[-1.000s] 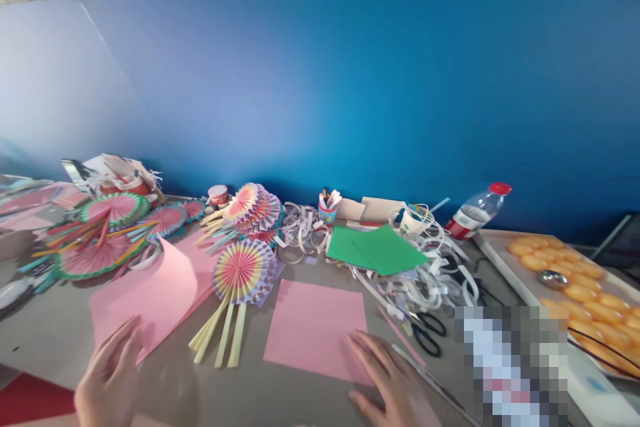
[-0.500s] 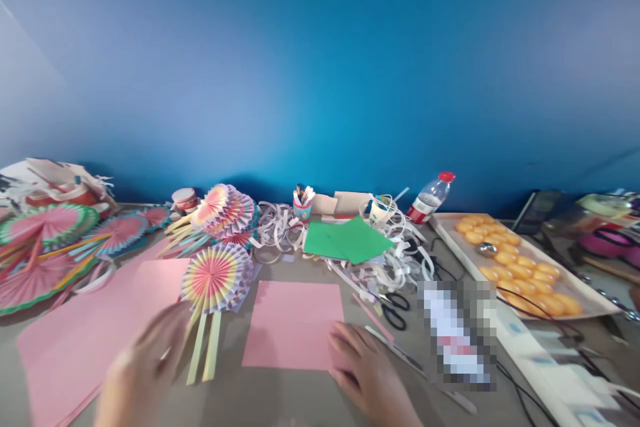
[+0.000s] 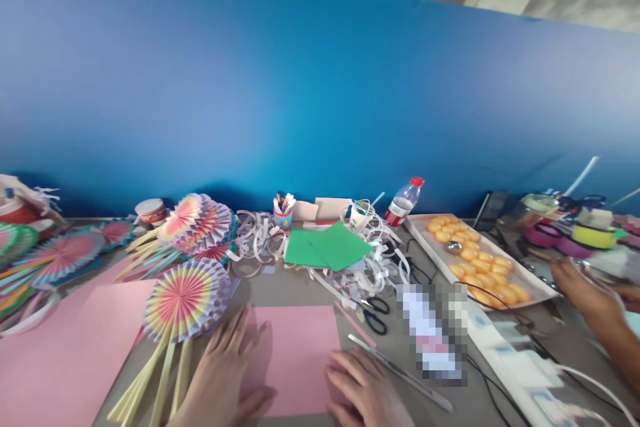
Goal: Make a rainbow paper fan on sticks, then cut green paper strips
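A square sheet of pink paper [image 3: 297, 353] lies flat on the grey table before me. Over its left edge rests my left hand [image 3: 227, 367], fingers spread, thumb on the sheet. My right hand [image 3: 363, 383] lies on the right edge with its fingers stretched out. Just left of my left hand is a folded paper fan [image 3: 183, 300] with pale yellow sticks, on top of similar ones. Black-handled scissors [image 3: 375, 317] and a slim craft knife [image 3: 400, 373] lie to the right of the sheet.
Larger pink sheets [image 3: 65, 353] spread at the left. Green paper [image 3: 327, 245] lies on white paper strips [image 3: 257, 237] at the back. A bottle [image 3: 405, 200], a tray of orange balls [image 3: 480, 260] and a power strip [image 3: 510, 367] stand right. Another person's hand [image 3: 583, 290] reaches in there.
My left hand has moved right, from beside the fans onto the pink square. My right hand stays at its right edge. The view has turned right, and another person's hand now shows.
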